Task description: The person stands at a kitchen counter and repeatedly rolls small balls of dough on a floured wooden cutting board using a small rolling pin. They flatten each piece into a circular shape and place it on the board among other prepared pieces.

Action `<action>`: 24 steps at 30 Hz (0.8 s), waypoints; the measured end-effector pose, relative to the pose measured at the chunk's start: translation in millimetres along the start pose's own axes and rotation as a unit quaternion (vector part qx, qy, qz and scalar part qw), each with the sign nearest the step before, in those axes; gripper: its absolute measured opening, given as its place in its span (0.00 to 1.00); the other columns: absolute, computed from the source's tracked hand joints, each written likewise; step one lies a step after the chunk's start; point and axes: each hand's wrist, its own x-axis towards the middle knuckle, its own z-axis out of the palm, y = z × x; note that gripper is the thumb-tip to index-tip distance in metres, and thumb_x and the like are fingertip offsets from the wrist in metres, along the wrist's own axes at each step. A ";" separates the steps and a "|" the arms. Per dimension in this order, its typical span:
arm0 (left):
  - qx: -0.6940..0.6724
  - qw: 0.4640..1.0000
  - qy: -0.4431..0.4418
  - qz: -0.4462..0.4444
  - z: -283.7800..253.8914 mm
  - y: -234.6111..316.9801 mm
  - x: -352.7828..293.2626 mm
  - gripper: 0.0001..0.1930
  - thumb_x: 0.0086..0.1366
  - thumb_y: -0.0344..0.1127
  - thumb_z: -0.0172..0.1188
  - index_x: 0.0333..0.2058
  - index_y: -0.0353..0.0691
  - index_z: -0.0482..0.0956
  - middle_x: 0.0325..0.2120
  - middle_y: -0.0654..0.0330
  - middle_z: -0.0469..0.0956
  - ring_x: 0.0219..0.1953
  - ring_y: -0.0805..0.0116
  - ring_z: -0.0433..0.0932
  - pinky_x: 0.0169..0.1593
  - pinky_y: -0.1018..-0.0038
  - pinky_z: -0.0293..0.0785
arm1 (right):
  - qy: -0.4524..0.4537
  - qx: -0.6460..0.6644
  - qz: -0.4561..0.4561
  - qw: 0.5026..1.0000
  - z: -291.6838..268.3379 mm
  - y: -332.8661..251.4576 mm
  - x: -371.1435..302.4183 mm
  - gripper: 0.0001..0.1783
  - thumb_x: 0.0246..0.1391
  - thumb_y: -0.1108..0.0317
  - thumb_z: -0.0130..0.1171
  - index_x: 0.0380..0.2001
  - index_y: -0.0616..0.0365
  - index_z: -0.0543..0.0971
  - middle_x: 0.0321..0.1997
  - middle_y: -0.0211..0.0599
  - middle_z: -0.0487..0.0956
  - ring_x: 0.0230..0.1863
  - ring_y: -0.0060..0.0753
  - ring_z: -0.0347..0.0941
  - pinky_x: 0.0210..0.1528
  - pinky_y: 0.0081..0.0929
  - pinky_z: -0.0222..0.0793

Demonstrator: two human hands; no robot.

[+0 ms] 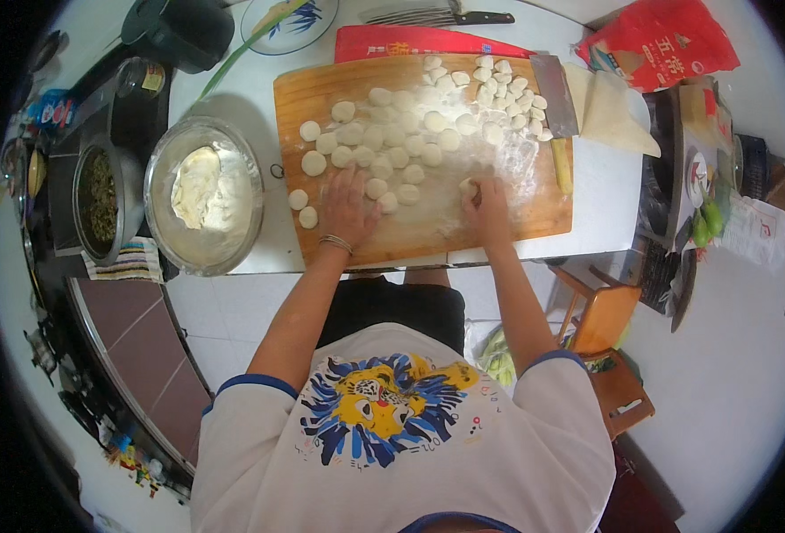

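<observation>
Head view shows us a wooden board (548, 211) on the white bench (610, 200). Near its front edge, our right hand (487, 206) pinches a small dough piece (467, 187) between thumb and fingers. Our left hand (344, 206) lies palm down, fingers slightly spread, among flattened dough rounds (396, 137); we cannot tell whether it presses one. Floury dough lumps (503, 89) cluster far right, beside a broad metal blade (553, 93). Left of the board, a round bowl (154, 226) holds a larger dough mass (197, 186).
</observation>
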 end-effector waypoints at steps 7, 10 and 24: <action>0.012 1.000 0.019 0.017 0.3 8.7 1.1 0.32 0.58 0.47 0.60 0.57 0.38 0.63 0.62 0.49 0.61 0.63 0.50 0.60 0.68 0.50 0.53 | 0.024 -0.007 -0.162 0.986 -15.9 6.3 2.6 0.25 0.45 0.76 0.63 0.49 0.57 0.73 0.42 0.47 0.72 0.43 0.52 0.71 0.44 0.41 0.70; 0.015 1.000 0.015 0.021 -0.4 5.5 0.2 0.32 0.59 0.47 0.59 0.58 0.37 0.62 0.62 0.48 0.61 0.62 0.50 0.60 0.68 0.50 0.53 | -0.008 -0.025 -0.118 0.993 -15.9 10.1 5.7 0.27 0.45 0.74 0.64 0.52 0.56 0.73 0.45 0.49 0.73 0.46 0.54 0.70 0.47 0.41 0.70; 0.015 1.000 0.005 0.011 0.4 2.8 -4.2 0.34 0.58 0.47 0.61 0.59 0.38 0.62 0.63 0.49 0.60 0.62 0.49 0.60 0.68 0.49 0.51 | 0.227 -0.260 -0.011 0.939 41.4 -33.8 56.4 0.47 0.60 0.39 0.45 0.70 0.60 0.48 0.73 0.64 0.46 0.75 0.61 0.38 0.71 0.63 0.29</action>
